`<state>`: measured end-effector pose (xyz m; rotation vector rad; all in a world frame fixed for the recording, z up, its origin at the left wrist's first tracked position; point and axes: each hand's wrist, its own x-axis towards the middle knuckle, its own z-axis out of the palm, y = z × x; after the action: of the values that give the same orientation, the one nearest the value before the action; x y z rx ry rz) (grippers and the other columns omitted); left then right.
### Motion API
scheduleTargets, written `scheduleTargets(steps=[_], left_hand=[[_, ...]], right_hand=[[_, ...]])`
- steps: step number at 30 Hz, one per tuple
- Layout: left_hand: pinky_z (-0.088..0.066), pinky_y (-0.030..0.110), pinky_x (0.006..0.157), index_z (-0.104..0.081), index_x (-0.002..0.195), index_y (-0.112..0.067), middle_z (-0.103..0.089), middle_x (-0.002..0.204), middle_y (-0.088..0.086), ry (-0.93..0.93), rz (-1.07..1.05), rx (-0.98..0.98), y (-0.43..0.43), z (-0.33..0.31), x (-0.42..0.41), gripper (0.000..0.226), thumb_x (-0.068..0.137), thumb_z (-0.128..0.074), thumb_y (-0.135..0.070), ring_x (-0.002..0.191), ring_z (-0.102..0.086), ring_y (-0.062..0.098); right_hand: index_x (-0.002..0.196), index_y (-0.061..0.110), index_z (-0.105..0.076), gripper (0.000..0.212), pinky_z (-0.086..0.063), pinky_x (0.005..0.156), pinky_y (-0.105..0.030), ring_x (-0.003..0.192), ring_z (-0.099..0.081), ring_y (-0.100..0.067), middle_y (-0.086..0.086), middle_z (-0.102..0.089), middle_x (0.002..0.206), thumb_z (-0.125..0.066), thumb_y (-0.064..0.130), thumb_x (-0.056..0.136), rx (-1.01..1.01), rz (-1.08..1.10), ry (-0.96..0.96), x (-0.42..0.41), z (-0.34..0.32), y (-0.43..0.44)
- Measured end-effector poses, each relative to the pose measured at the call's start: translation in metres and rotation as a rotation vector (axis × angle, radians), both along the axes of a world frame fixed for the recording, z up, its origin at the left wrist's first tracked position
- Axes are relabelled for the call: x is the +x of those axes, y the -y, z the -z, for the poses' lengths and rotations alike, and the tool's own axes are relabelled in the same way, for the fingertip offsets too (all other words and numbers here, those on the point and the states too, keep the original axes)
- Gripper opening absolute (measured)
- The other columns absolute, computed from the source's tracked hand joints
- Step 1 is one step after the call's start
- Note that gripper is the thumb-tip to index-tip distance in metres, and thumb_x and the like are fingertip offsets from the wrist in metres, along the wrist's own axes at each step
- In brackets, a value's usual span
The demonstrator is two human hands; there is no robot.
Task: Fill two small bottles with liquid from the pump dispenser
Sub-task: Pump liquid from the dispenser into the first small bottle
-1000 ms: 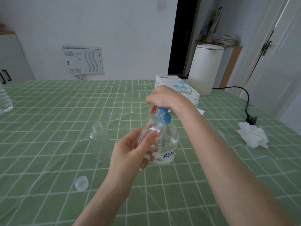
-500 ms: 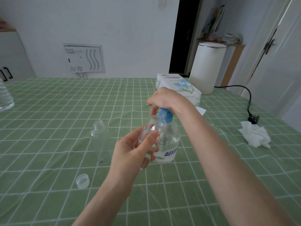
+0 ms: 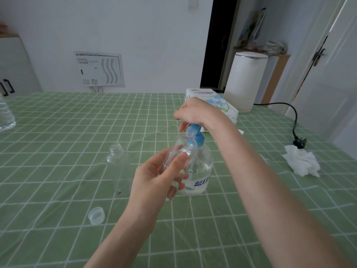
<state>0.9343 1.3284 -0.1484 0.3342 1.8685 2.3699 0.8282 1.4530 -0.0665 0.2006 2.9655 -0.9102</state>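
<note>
A clear pump dispenser (image 3: 201,171) with a blue pump head stands on the green checked table. My right hand (image 3: 195,114) lies over the pump head, fingers curled round it. My left hand (image 3: 154,178) grips a small clear bottle (image 3: 181,149), tilted, its open mouth up by the blue nozzle. A second small clear bottle (image 3: 118,167) stands uncapped on the table to the left. A clear cap (image 3: 96,215) lies in front of it.
A tissue box (image 3: 222,102) sits behind the dispenser, with a white cylindrical appliance (image 3: 245,82) and its black cable (image 3: 294,122) at the back right. A crumpled tissue (image 3: 301,163) lies at the right. A clear water bottle (image 3: 5,115) stands at the far left edge.
The pump head has risen a little under my right hand. My left hand still holds the small bottle at the nozzle. The view shifted slightly.
</note>
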Motion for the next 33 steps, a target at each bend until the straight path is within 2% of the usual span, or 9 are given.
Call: scheduleTargets(steps=[2, 5, 7, 14, 18, 23, 27, 29, 33], left_hand=[[-0.039, 0.012, 0.041, -0.073, 0.091, -0.038, -0.066, 0.058, -0.003, 0.002, 0.001, -0.004, 0.000, 0.000, 0.000, 0.039, 0.056, -0.066, -0.054, 0.050, -0.058, 0.006], [-0.037, 0.013, 0.039, -0.074, 0.089, -0.034, -0.064, 0.057, -0.003, 0.014, -0.002, -0.007, -0.001, 0.001, 0.000, 0.040, 0.055, -0.067, -0.054, 0.049, -0.057, 0.007], [-0.037, 0.013, 0.039, -0.074, 0.087, -0.033, -0.063, 0.055, -0.003, 0.020, 0.004, -0.012, -0.001, 0.001, 0.001, 0.040, 0.054, -0.067, -0.054, 0.048, -0.056, 0.007], [-0.037, 0.014, 0.040, -0.073, 0.093, -0.030, -0.063, 0.057, -0.003, 0.025, -0.004, -0.016, 0.000, 0.000, 0.001, 0.047, 0.053, -0.067, -0.055, 0.050, -0.057, 0.008], [-0.038, 0.014, 0.040, -0.073, 0.090, -0.036, -0.064, 0.056, -0.004, 0.007, 0.010, -0.006, 0.001, -0.002, 0.002, 0.042, 0.053, -0.067, -0.055, 0.050, -0.056, 0.008], [-0.038, 0.014, 0.040, -0.074, 0.086, -0.040, -0.063, 0.055, -0.004, 0.009, 0.004, -0.008, 0.002, -0.002, 0.001, 0.037, 0.053, -0.067, -0.055, 0.049, -0.056, 0.008], [-0.037, 0.014, 0.040, -0.074, 0.085, -0.037, -0.064, 0.057, -0.004, 0.010, -0.001, -0.009, 0.001, -0.001, 0.000, 0.038, 0.052, -0.067, -0.055, 0.048, -0.056, 0.007], [-0.037, 0.014, 0.039, -0.074, 0.089, -0.031, -0.064, 0.057, -0.003, 0.014, -0.008, -0.019, 0.000, 0.000, 0.001, 0.045, 0.052, -0.068, -0.055, 0.050, -0.057, 0.008], [-0.038, 0.014, 0.040, -0.073, 0.092, -0.031, -0.061, 0.054, -0.004, 0.028, -0.010, -0.021, 0.001, 0.002, 0.001, 0.045, 0.053, -0.068, -0.053, 0.052, -0.058, 0.009]], right_hand=[[0.109, 0.005, -0.062, 0.026, -0.037, 0.057, -0.023, 0.067, -0.050, -0.019, -0.010, -0.073, 0.108, -0.050, 0.017, 0.089, 0.011, 0.000, 0.028, 0.000, 0.001, 0.000], [0.107, 0.002, -0.062, 0.025, -0.038, 0.066, -0.027, 0.072, -0.047, -0.021, -0.012, -0.070, 0.115, -0.049, 0.014, 0.089, 0.010, 0.009, 0.047, 0.000, 0.007, 0.000], [0.113, 0.003, -0.062, 0.029, -0.040, 0.069, -0.028, 0.075, -0.049, -0.021, -0.012, -0.070, 0.114, -0.050, 0.015, 0.090, -0.002, 0.009, 0.059, 0.000, 0.011, 0.000], [0.114, 0.003, -0.063, 0.031, -0.046, 0.077, -0.029, 0.084, -0.057, -0.021, -0.012, -0.071, 0.109, -0.049, 0.016, 0.089, -0.014, 0.016, -0.023, 0.001, 0.010, -0.001], [0.109, -0.001, -0.066, 0.033, -0.044, 0.070, -0.027, 0.076, -0.058, -0.020, -0.013, -0.075, 0.098, -0.049, 0.015, 0.086, -0.023, 0.029, -0.071, 0.000, 0.003, -0.002], [0.113, -0.001, -0.064, 0.032, -0.038, 0.061, -0.024, 0.071, -0.052, -0.019, -0.013, -0.073, 0.107, -0.050, 0.013, 0.087, -0.021, 0.032, 0.004, -0.001, 0.003, 0.000], [0.105, -0.003, -0.064, 0.027, -0.040, 0.068, -0.027, 0.073, -0.049, -0.019, -0.015, -0.071, 0.112, -0.050, 0.012, 0.087, -0.029, 0.029, 0.028, -0.003, 0.006, -0.001], [0.111, 0.000, -0.062, 0.029, -0.040, 0.069, -0.028, 0.075, -0.050, -0.020, -0.014, -0.070, 0.114, -0.051, 0.013, 0.087, -0.027, 0.031, 0.042, -0.002, 0.010, -0.001], [0.115, 0.003, -0.062, 0.032, -0.042, 0.071, -0.029, 0.077, -0.053, -0.021, -0.014, -0.070, 0.113, -0.052, 0.015, 0.087, -0.040, 0.028, 0.045, -0.002, 0.016, -0.001]])
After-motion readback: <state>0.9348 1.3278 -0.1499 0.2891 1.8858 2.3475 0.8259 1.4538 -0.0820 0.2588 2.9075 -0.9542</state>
